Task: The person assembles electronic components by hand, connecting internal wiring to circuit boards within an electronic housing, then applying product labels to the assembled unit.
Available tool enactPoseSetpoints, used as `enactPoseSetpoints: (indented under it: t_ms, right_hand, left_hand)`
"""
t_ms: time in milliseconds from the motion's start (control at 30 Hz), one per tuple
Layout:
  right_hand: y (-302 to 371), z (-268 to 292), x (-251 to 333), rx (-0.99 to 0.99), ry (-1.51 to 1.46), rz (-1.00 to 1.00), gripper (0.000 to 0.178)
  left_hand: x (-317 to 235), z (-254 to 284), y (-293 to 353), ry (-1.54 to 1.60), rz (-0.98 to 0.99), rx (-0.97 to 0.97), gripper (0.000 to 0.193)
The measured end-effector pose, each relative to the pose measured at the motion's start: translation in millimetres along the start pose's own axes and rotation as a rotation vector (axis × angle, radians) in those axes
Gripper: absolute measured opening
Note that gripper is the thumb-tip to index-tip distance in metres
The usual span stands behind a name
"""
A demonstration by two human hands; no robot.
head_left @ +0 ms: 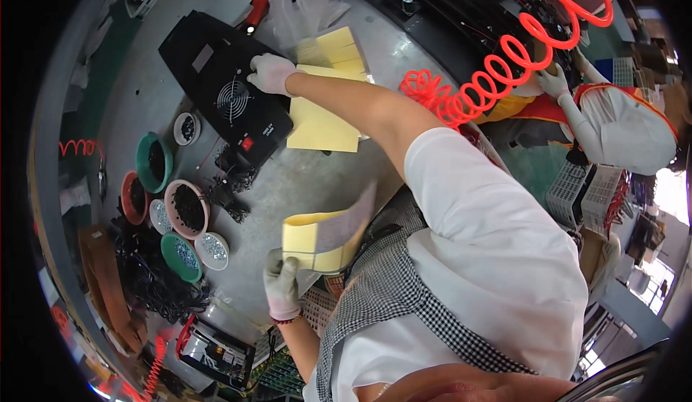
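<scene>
My gloved left hand (pixel 282 283) pinches the lower edge of a curled yellow-backed sticker sheet (pixel 300 237) with squared divisions, near the table's front. The sheet's far end is smeared by motion. My gloved right hand (pixel 271 74) is at the edge of a black panel (pixel 216 88), its fingers curled and pressed together against the surface. Whatever those fingers hold, if anything, is hidden. The panel lies flat and has a round fan grille (pixel 233 100), a pale label (pixel 202 58) and a red switch (pixel 247 144). Flat yellow sheets (pixel 324 124) lie under my right forearm.
Left of the panel stand several bowls of small parts, including a green bowl (pixel 167 164) and a pink bowl (pixel 205 225). A red power screwdriver (pixel 257 7) and clear plastic bags (pixel 306 2) lie beyond. A coiled red hose (pixel 497 77) hangs at right, near a co-worker (pixel 623 121).
</scene>
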State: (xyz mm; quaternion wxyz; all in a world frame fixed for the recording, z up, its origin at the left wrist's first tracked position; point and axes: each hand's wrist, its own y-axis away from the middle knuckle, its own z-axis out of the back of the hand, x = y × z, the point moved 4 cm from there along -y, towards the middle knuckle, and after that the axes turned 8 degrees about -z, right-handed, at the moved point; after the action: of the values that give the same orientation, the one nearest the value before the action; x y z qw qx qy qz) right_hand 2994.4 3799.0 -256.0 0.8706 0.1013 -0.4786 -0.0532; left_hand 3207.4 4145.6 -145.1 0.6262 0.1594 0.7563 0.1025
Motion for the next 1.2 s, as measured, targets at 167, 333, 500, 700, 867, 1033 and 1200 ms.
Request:
enactPoseSetpoints:
  t_ms: [167,333,500,700,867,1033,1200]
  right_hand:
    - [50.1,116.4,-23.1,-0.277,0.156,0.357,0.040]
    - [68.4,301.8,-131.0,-0.901,0.786,0.007,0.025]
    - [80.2,434.2,-202.0,-0.818,1.198,-0.334,0.049]
    - [56.9,434.9,-197.7,-0.595,1.399,-0.286,0.020]
    - [86.3,419.6,-136.5,-0.614,1.258,-0.255,0.029]
    - [142.5,376.9,-90.4,-0.456,1.139,-0.013,0.037]
    - [190.5,310.8,-61.1,-0.259,0.637,0.059,0.038]
  left_hand:
    - [6.2,-29.9,-16.0,-0.074,0.163,0.140,0.026]
    - [-2.6,-55.2,-45.0,-0.070,0.167,0.202,0.025]
    - [2.6,-83.0,-58.0,-0.157,0.216,0.198,0.026]
    - [-0.9,-124.9,-53.7,-0.231,0.310,0.325,0.023]
    - [6.3,-106.2,-39.4,-0.233,0.338,0.125,0.021]
    - [-14.9,-104.2,-51.6,-0.296,0.148,0.236,0.021]
    - [-35.4,-96.3,-39.8,-0.186,0.068,0.255,0.030]
